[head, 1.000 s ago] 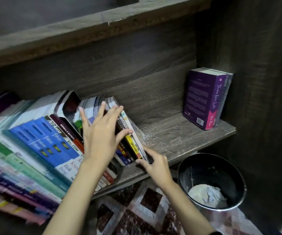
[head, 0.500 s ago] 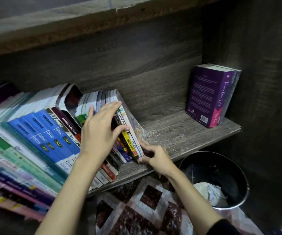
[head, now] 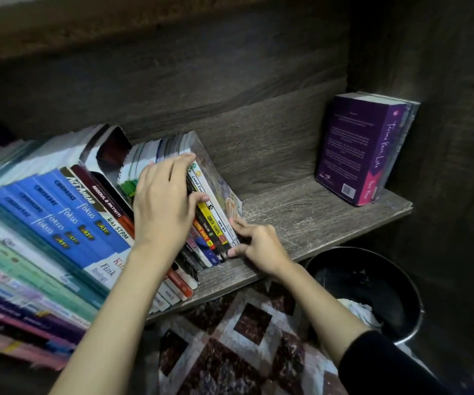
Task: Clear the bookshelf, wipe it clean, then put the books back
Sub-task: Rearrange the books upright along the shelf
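Observation:
A row of leaning books fills the left of the wooden shelf (head: 315, 218). Its right end is a bunch of small paperbacks (head: 216, 220) with yellow, black and white spines. My left hand (head: 164, 206) lies over the tops of these paperbacks, fingers curled on their upper edges. My right hand (head: 258, 246) presses against the bottom of the outermost paperback, thumb and fingers pinching its lower corner. Blue "fokus" books (head: 59, 218) lean further left. Two purple books (head: 364, 149) stand upright at the shelf's far right.
A black waste bin (head: 372, 286) with crumpled white paper sits on the floor under the shelf's right end. A patterned brown-and-white floor (head: 230, 352) lies below. The cabinet's side wall (head: 444, 138) closes the right. Bare shelf lies between the paperbacks and the purple books.
My right hand has moved up from the shelf edge to the outermost paperback's lower corner. My left hand has curled tighter over the paperbacks' tops. The view has shifted slightly.

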